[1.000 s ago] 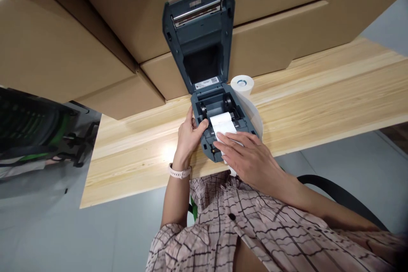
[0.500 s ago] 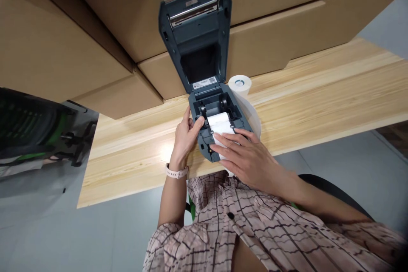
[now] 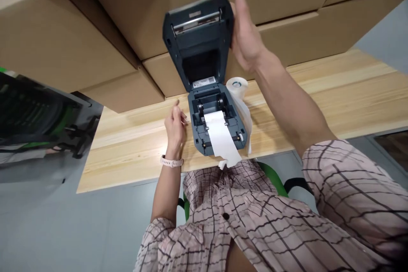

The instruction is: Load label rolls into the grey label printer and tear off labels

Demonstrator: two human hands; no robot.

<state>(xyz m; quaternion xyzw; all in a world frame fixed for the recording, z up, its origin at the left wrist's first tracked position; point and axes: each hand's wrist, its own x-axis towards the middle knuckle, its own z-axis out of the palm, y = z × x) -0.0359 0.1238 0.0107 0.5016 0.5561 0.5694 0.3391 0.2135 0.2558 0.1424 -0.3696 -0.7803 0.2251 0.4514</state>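
Note:
A dark grey label printer (image 3: 208,146) sits on the table with its lid (image 3: 204,44) raised. A white paper strip (image 3: 220,136) runs from the printer's inside over its front edge, and its torn end hangs out. My right hand (image 3: 247,36) is against the lid's upper right edge, thumb pointing up, the fingers mostly hidden behind the lid. My left hand (image 3: 174,126) rests by the printer's left side, apart from it, with loosely bent fingers and nothing held. Behind the printer on the right stands a roll of labels (image 3: 237,86), its loose strip trailing along the printer's side.
Large cardboard boxes (image 3: 287,44) are stacked along the back of the wooden table (image 3: 127,146), close behind the raised lid. A black and green chair (image 3: 35,119) stands on the floor at the left. The table's front edge is close to my body.
My right hand has left the paper strip and moved up to the lid, which leans slightly further forward. My left hand has come off the printer's side. The strip's torn end now shows.

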